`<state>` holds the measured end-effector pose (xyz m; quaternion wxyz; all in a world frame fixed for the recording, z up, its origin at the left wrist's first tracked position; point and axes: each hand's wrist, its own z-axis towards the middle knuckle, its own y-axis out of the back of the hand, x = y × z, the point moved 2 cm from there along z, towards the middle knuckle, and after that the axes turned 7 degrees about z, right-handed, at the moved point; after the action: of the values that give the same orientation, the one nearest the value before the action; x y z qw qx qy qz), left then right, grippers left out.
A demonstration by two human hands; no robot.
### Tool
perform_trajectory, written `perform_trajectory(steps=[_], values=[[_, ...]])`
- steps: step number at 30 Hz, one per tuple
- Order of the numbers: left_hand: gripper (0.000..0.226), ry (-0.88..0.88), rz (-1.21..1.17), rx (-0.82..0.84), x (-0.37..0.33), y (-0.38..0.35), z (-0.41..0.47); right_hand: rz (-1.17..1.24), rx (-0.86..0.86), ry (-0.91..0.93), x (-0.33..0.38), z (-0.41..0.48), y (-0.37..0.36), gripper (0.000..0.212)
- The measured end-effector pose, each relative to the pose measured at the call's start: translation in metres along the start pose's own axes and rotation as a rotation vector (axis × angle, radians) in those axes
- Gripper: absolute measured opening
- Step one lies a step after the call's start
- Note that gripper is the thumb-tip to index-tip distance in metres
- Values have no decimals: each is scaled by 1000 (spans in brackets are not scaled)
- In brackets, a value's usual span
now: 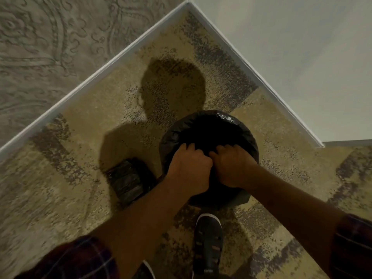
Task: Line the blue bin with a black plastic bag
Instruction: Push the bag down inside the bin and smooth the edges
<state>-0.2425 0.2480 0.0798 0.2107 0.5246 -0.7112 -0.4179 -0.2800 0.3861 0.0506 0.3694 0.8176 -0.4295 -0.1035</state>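
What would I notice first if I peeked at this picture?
Two hands, the left hand and right hand, side by side in the middle, clutching a black bag stretched over a bin. Behind them a big dark shadow falls on the patterned carpet. Left of the bin lies a roll of bags.

One head-worn wide-angle view, looking steeply down from standing height, facing a room corner where two walls meet, carpet (pixel 84 158) filling the frame, forearms reaching in from the bottom edge, shoe (pixel 208 244) directly below.
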Motion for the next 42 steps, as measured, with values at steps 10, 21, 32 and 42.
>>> perform_trajectory(steps=[10,21,32,42], values=[[110,57,519,542,15,-17,1,-126,384,-120,-4,12,-60,93],[103,-68,306,524,-18,-23,-19,58,125,38,15,32,-14,45],[87,-94,411,583,-15,-56,-32,463,238,-83,-6,92,-23,43],[79,216,-285,-150,12,-17,-56,806,-816,-314,7,-27,-3,25]])
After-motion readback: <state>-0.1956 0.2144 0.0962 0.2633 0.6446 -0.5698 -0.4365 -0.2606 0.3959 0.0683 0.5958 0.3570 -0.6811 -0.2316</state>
